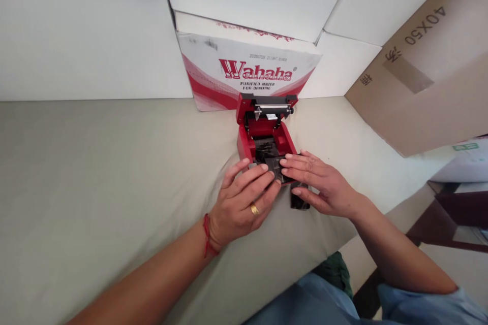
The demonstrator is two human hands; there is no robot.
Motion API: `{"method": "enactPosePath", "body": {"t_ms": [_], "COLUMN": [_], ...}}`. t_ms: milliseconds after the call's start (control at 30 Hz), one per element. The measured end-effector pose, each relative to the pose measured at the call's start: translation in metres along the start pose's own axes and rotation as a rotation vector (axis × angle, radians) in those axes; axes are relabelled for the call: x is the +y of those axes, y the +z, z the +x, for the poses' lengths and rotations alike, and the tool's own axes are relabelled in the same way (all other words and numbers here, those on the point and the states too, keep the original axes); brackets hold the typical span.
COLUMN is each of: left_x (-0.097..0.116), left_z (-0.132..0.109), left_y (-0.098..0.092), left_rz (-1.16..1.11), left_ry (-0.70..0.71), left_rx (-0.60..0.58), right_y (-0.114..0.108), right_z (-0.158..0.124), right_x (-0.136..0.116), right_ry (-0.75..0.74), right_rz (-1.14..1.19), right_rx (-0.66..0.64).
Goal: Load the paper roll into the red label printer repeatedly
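A small red machine with its lid raised stands on the pale table, just in front of a Wahaha carton. My left hand and my right hand meet at the machine's near end. The fingertips of both press together on a small black part lying in the machine's open tray. The left hand wears a gold ring and a red wrist cord. A second dark piece lies on the table under my right hand, partly hidden by it.
A red and white Wahaha water carton stands behind the machine among white boxes. A brown cardboard box marked 40X50 leans at the right. The table's edge runs diagonally at the lower right, with dark furniture beyond it.
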State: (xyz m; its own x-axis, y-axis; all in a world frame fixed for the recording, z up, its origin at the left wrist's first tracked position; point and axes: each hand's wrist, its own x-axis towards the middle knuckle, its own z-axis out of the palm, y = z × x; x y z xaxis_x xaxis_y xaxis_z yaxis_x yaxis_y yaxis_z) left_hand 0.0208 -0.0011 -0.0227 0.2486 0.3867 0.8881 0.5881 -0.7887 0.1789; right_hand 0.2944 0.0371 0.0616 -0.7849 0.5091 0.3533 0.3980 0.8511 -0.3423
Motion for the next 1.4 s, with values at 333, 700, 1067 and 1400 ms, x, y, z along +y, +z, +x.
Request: {"method": "enactPosePath", "body": {"t_ms": [333, 700, 1067, 1400], "left_x": [-0.001, -0.001, 0.001, 0.005], "left_z": [0.004, 0.002, -0.001, -0.002], "left_y": [-0.001, -0.007, -0.003, -0.002], "left_rz": [0.012, -0.007, -0.009, 0.146], "left_ry": [0.014, 0.006, -0.005, -0.049], "left_rx": [-0.036, -0.081, -0.057, 0.040], "right_y": [-0.020, -0.057, -0.022, -0.007], "right_z": [0.000, 0.088, 0.137, 0.052], "right_x": [0.021, 0.001, 0.075, 0.024], "right_ry": [0.666, 0.351, 0.641, 0.337], "right_rz": [0.072, -0.081, 0.396, 0.316], "right_rx": [0.467, 0.315, 0.254, 0.320]}}
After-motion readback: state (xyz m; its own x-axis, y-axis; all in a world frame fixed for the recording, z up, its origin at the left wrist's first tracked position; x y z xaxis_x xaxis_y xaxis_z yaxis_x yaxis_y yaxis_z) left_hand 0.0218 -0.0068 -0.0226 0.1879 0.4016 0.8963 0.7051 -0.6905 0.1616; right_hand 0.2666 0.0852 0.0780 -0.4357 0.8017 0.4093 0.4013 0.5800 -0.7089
